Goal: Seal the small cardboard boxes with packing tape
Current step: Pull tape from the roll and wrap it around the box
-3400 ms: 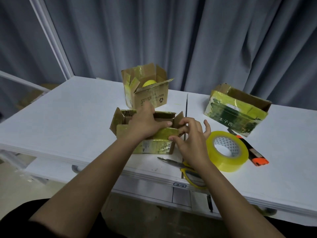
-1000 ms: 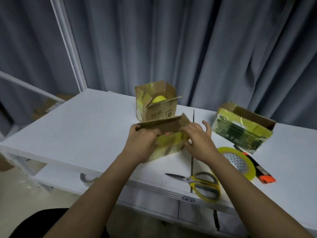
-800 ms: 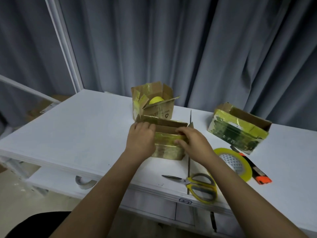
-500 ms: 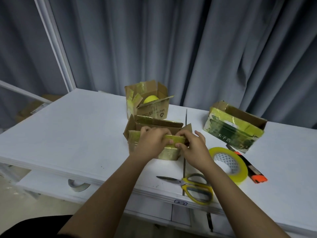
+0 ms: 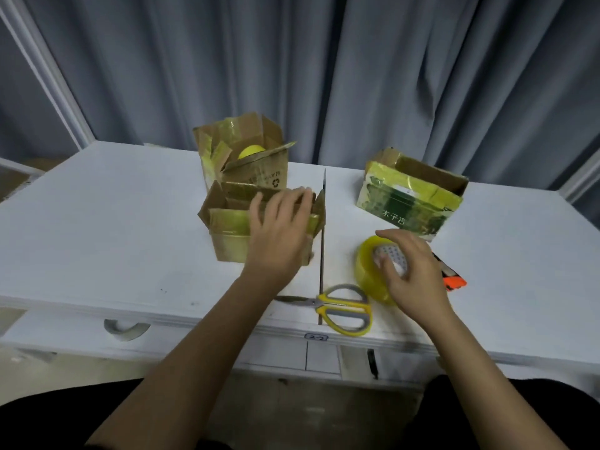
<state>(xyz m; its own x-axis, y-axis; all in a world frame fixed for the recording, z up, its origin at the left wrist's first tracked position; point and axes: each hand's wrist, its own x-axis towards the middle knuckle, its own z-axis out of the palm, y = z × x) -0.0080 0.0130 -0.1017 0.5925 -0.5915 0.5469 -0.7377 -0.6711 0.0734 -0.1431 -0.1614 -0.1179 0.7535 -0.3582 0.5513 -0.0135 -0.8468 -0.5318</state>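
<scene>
A small cardboard box wrapped in yellowish tape stands on the white table, its top flaps standing up. My left hand rests on its near flap and right side with the fingers straight. A roll of clear yellowish packing tape lies flat to the right. My right hand is over the roll with spread, lightly curved fingers, the thumb tip at the core. A second open box holding a yellow ball stands behind. A green printed box lies open at the right.
Yellow-handled scissors lie near the table's front edge, between my arms. An orange and black cutter lies partly under my right hand. A dark seam runs across the tabletop beside the box. Grey curtains hang behind the table.
My right hand has let go of the near box and moved right onto the tape roll. My left hand has opened and now lies flat on the box, which rests on the table.
</scene>
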